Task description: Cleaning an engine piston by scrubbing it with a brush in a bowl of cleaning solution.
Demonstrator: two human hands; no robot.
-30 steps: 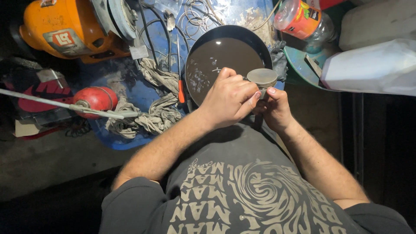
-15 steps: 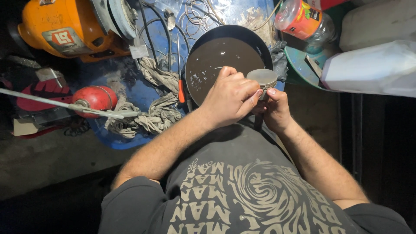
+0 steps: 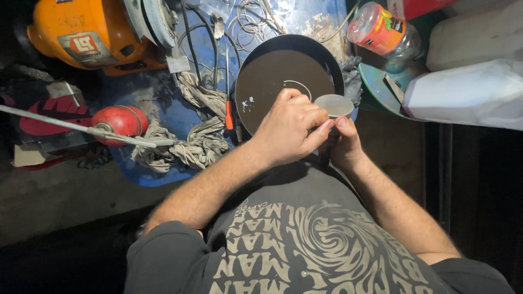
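Both hands' grip, left hand (image 3: pixel 289 130) and right hand (image 3: pixel 343 144), closed on small grey disc (image 3: pixel 333 105) over dark pan (image 3: pixel 272 71).

The light is dim and falls from above, leaving the edges of the scene in deep shadow. A worn blue surface (image 3: pixel 163 103) with chipped paint carries an orange machine (image 3: pixel 92 32), a red bulb-shaped tool (image 3: pixel 122 120), grey rags (image 3: pixel 185 144) and loops of wire (image 3: pixel 253 13). To its left lies a dusty grey concrete floor (image 3: pixel 60 201), and white plastic containers (image 3: pixel 468 92) stand on the right.

Barely any change: left hand (image 3: pixel 289 128) shifted slightly on small grey disc (image 3: pixel 333 105).
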